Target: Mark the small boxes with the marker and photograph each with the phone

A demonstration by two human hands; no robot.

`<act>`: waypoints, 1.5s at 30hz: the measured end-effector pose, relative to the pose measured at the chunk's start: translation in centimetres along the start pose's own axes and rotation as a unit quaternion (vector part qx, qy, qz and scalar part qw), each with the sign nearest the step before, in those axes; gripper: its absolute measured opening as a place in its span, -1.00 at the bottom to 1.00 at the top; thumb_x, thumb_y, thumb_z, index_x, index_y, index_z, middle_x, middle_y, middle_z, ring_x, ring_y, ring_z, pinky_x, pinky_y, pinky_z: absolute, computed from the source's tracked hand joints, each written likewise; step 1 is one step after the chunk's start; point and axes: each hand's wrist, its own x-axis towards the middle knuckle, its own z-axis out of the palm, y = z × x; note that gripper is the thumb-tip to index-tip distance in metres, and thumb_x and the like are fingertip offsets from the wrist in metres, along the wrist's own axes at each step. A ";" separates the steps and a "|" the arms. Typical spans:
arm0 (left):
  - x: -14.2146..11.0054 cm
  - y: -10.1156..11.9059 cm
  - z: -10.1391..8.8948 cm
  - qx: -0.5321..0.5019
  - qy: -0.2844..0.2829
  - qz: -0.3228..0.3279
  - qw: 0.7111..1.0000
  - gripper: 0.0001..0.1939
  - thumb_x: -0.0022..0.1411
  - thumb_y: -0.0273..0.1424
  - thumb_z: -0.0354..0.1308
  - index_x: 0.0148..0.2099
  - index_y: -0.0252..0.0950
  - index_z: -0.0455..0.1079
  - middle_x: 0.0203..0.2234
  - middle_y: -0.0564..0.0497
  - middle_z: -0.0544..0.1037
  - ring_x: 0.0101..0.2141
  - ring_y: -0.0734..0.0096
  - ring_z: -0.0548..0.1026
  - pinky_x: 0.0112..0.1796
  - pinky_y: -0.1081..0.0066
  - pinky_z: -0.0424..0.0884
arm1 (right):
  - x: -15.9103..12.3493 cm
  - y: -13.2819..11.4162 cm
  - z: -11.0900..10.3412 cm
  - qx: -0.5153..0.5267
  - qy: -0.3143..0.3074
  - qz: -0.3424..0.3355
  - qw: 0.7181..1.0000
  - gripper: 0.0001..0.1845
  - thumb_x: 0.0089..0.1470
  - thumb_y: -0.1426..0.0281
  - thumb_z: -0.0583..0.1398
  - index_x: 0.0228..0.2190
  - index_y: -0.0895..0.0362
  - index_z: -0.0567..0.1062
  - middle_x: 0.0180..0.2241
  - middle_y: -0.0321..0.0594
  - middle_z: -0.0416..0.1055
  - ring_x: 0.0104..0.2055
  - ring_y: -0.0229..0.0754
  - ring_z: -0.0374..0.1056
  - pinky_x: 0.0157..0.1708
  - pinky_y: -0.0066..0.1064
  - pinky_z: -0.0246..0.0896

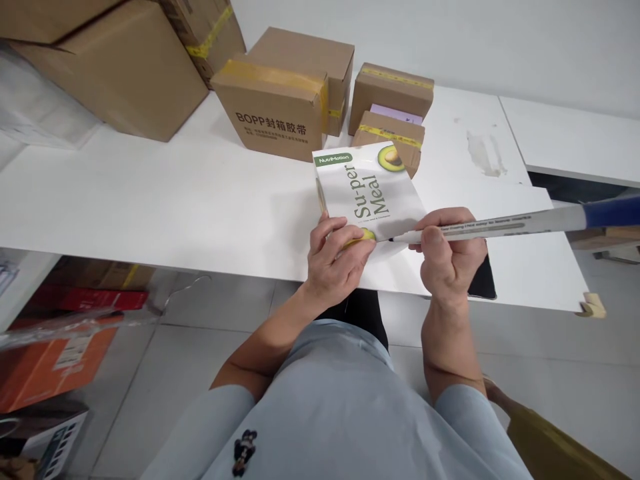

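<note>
A white carton (400,193) printed "Su-per Meal" with avocado pictures stands tilted at the table's front edge. My left hand (336,263) is closed around its lower left corner, fingers over the near edge. In my right hand (453,257) is a white marker pen (530,223) with a blue end. Its dark tip points left and meets, or nearly meets, the carton's near edge close to my left fingertips. A black flat object (483,275), perhaps a phone, lies partly hidden behind my right hand.
Brown cardboard boxes (280,113) stand at the back of the white table (150,193), with smaller taped boxes (393,93) behind the carton. A large box (135,73) is at back left. An orange box (65,360) sits below the table. A tan corner guard (594,305) caps the right corner.
</note>
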 end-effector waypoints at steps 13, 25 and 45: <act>0.2 0.2 0.0 -0.016 0.014 0.005 1.000 -0.78 0.21 -0.56 0.24 -0.15 -0.15 0.44 -0.26 0.02 0.53 -0.03 0.28 0.41 0.13 0.12 0.40 | 0.1 -0.5 0.0 -0.067 -0.023 -0.004 0.997 -0.70 0.26 0.18 0.14 -0.44 0.06 0.47 -0.50 -0.34 0.42 -0.53 -0.30 0.29 -0.55 -0.41 0.17; 0.1 0.0 -0.1 0.005 0.002 0.005 1.000 -0.83 0.25 -0.50 0.20 -0.17 -0.10 0.45 -0.28 0.03 0.53 -0.04 0.29 0.43 0.10 0.14 0.42 | 0.2 -0.3 0.0 0.050 0.148 0.074 0.985 -0.73 0.24 0.19 0.15 -0.46 0.04 0.40 -0.60 -0.40 0.31 -0.66 -0.32 0.18 -0.67 -0.43 0.06; -0.2 -0.6 0.3 -0.019 0.011 0.017 1.000 -0.82 0.25 -0.48 0.22 -0.12 -0.11 0.43 -0.26 0.01 0.53 -0.04 0.26 0.44 0.10 0.09 0.43 | -5.5 11.6 -4.3 -0.366 -0.245 0.480 0.758 -0.59 0.10 0.02 0.19 -0.47 0.11 0.42 -0.45 -0.07 0.49 -0.34 -0.09 0.36 -0.37 -0.34 0.07</act>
